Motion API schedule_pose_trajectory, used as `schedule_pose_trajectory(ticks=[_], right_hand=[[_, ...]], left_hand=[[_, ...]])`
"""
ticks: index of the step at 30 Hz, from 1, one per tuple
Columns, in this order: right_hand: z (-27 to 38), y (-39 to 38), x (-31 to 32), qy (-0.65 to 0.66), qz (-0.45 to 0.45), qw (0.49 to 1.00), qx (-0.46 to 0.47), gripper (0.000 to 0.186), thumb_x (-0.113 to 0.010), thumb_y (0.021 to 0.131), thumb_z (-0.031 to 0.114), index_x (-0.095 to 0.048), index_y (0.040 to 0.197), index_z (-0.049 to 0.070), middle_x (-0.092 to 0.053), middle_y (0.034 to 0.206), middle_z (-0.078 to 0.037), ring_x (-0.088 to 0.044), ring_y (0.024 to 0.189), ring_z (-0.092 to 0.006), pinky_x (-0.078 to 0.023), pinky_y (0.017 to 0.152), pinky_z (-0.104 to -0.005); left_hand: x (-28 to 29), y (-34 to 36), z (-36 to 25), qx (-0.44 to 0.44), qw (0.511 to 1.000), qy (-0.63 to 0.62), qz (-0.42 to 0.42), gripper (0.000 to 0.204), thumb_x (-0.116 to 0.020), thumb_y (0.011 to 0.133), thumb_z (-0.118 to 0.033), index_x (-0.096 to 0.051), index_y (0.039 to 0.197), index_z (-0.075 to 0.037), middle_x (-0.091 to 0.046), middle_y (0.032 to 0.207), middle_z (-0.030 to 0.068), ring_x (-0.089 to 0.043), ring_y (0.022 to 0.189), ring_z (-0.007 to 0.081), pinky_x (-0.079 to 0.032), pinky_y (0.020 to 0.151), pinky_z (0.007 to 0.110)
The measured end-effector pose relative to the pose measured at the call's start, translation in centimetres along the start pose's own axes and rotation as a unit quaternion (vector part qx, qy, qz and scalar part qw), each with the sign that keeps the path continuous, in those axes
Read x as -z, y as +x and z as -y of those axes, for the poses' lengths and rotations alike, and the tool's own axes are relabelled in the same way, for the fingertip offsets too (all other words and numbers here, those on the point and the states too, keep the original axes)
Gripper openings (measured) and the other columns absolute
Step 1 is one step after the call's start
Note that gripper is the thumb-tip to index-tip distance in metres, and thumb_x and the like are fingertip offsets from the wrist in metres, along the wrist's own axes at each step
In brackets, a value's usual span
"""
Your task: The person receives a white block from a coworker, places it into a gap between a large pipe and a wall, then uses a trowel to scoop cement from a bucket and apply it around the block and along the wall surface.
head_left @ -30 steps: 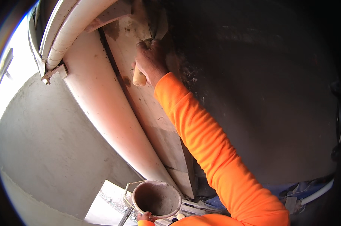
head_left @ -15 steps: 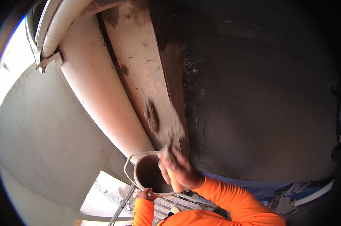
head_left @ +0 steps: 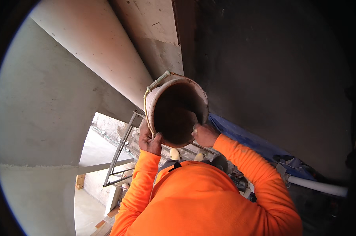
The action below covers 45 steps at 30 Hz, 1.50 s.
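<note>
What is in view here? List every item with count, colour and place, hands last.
Bucket: one, pale rim, dark inside, centre, tilted toward the camera.
Bucket handle: one, yellowish wire, at the bucket's left rim.
Pipe: one, pale, large, upper left.
Scaffold frame: one, grey metal, below the bucket.
Tarp: one, blue, right of the bucket.
Tube: one, white, lower right.
Left hand: gripping the bucket's lower left rim.
Right hand: at the bucket's lower right rim.

Bright daylight at left, deep shadow right, fisheye-bent dark rim
</note>
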State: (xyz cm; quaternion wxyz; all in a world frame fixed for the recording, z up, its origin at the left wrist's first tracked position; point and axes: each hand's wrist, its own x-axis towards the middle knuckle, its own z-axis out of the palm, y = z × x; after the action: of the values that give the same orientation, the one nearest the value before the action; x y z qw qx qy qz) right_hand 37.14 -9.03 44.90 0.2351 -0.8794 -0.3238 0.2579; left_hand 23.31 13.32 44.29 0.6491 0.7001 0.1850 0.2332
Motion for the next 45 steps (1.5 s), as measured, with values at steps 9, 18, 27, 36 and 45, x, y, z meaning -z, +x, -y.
schedule_pose_trajectory(ticks=[9, 18, 27, 36, 45], right_hand=[[0.5, -2.5, -0.8, 0.544, 0.298, 0.776, -0.116, 0.042, -0.054, 0.104, 0.048, -0.057, 0.115, 0.007, -0.050, 0.079, 0.001, -0.047, 0.060, -0.0054, -0.044, 0.048, -0.0224], [5.5, -7.7, 7.6, 0.747, 0.158, 0.644, -0.043, 0.046, -0.061, 0.093, 0.041, -0.057, 0.121, 0.004, -0.053, 0.082, -0.005, -0.052, 0.058, -0.0131, -0.047, 0.049, -0.0273], [14.9, -1.4, 25.2, 0.464, -0.553, 0.539, 0.435, 0.045, -0.060, 0.102, 0.013, -0.039, 0.141, 0.004, -0.055, 0.084, -0.004, -0.051, 0.064, -0.0079, -0.047, 0.060, -0.0232], [22.8, 8.7, 24.7, 0.304, -0.491, 0.734, 0.357, 0.038, -0.063, 0.100, 0.023, -0.048, 0.128, 0.002, -0.068, 0.095, -0.026, -0.069, 0.095, -0.0453, -0.057, 0.076, -0.0457], [19.2, 9.1, 20.5, 0.502, -0.405, 0.699, 0.310, 0.028, -0.062, 0.103, 0.025, -0.046, 0.115, 0.005, -0.058, 0.083, -0.007, -0.061, 0.062, -0.0165, -0.052, 0.058, -0.0307]], left_hand=[[0.2, -1.3, -0.5, 0.120, 0.991, -0.052, -0.005, 0.047, -0.058, 0.082, 0.006, -0.061, 0.129, -0.001, -0.066, 0.119, 0.0110, -0.065, 0.106, 0.0253, -0.054, 0.090, 0.038], [3.9, -2.6, 5.6, 0.352, 0.912, -0.173, -0.118, 0.038, -0.064, 0.084, 0.004, -0.054, 0.118, -0.009, -0.060, 0.094, 0.0098, -0.066, 0.078, 0.0291, -0.065, 0.065, 0.055], [8.2, -4.1, 7.3, 0.378, 0.887, -0.182, -0.192, 0.048, -0.060, 0.082, 0.007, -0.046, 0.126, -0.007, -0.058, 0.099, 0.0205, -0.068, 0.068, 0.0448, -0.065, 0.059, 0.061], [11.3, -6.5, 6.5, 0.363, 0.867, -0.188, -0.284, 0.057, -0.059, 0.077, 0.011, -0.035, 0.126, -0.009, -0.057, 0.089, 0.0225, -0.066, 0.061, 0.0449, -0.063, 0.056, 0.064], [13.3, -7.2, 10.0, 0.390, 0.827, -0.240, -0.327, 0.078, -0.061, 0.078, 0.007, -0.020, 0.144, -0.006, -0.055, 0.094, 0.0302, -0.064, 0.061, 0.0517, -0.062, 0.053, 0.064]])
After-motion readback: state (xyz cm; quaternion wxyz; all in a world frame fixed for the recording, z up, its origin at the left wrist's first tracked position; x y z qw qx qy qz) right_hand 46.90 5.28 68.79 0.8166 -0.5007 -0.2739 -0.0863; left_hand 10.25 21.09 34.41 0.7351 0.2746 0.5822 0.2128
